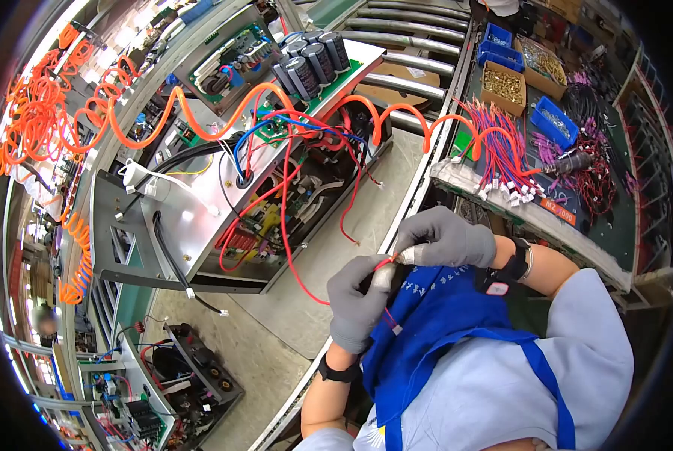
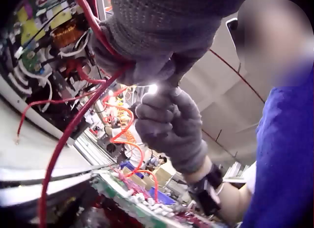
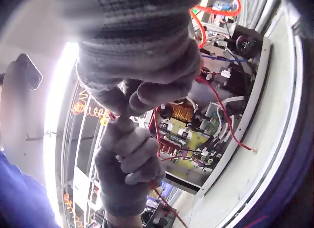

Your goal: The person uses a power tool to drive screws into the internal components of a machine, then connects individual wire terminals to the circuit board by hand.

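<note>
Between the two gloved hands, at their meeting fingertips: one red wire [image 1: 299, 282], its held part showing only in short stretches among the fingers. Left hand [image 1: 357, 301]: grey glove with pale fingertips, black band at the wrist; fingers are curling round the red wire, thumb is pressing close to the tips of the other hand. Right hand [image 1: 445, 239]: matching glove, black band at the wrist; thumb and fingers are closing narrowly in a pinch at the same spot, the exact piece pinched being hidden by the fingertips. Just below the left hand: a white connector [image 1: 396, 329] is hanging on thin leads over the blue apron [image 1: 442, 323]. In front of the left hand: an open metal chassis [image 1: 171, 225] is holding circuit boards and loose leads, the red wire is looping from it toward that hand, and a group of dark capacitors [image 1: 318, 64] is standing on a green board farther off. Above the chassis: an orange coiled hose [image 1: 182, 113] is stretching across. Beyond the right hand, on the workbench: a bundle of red and blue wires [image 1: 494, 150] is lying with white ends, near a carton of brass-coloured parts [image 1: 504, 85] and a blue bin [image 1: 553, 124]. Left of the left hand: a second open unit [image 1: 194, 368] is resting.
</note>
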The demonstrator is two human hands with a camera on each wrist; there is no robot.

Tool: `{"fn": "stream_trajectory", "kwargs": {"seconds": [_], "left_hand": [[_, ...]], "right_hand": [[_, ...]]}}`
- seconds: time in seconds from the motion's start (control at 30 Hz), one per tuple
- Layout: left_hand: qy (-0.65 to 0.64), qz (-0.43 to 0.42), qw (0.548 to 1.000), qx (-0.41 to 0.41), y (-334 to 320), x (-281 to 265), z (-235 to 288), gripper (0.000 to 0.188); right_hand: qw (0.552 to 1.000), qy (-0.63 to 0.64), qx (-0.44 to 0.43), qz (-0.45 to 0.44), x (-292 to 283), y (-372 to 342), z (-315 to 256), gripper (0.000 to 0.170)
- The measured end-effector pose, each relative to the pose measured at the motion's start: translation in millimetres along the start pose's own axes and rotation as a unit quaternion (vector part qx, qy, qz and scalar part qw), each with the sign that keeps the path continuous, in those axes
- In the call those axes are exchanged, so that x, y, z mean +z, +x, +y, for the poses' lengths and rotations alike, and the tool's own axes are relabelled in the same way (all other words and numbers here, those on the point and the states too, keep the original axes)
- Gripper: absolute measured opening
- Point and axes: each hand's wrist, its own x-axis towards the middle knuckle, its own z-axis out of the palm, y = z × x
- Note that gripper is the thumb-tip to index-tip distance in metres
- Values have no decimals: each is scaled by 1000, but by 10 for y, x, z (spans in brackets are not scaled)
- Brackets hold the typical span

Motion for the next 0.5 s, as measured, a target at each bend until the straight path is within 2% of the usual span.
{"fn": "stream_trajectory", "kwargs": {"seconds": [0.03,0.13,0.17,0.2,0.27,0.3,0.33,0.37,0.5], "left_hand": [[51,30,997,39,5,19,-8,19],[96,66,991,69,-2,79,-2,20],[22,14,1000,-3,12,41,7,20],[-52,-37,995,-76,28,-42,29,21],[-174,-119,958,-196,51,-172,186,23],[-186,-133,952,-205,58,-185,225,24],[-196,-149,945,-213,67,-193,251,24],[-206,-165,939,-221,79,-200,266,24],[-227,-185,925,-241,95,-232,274,24]], "right_hand": [[999,33,42,3,26,-27,14,22],[982,138,132,7,64,-70,-11,24],[973,174,155,5,67,-72,-43,26],[993,65,101,20,66,-77,-99,29],[987,-154,-7,49,41,-87,-208,36],[961,-248,-114,42,-7,-41,-207,38],[915,-336,-219,35,-77,36,-195,41],[850,-418,-319,29,-114,87,-183,44],[852,-398,-339,-19,-124,106,-180,38]]}}
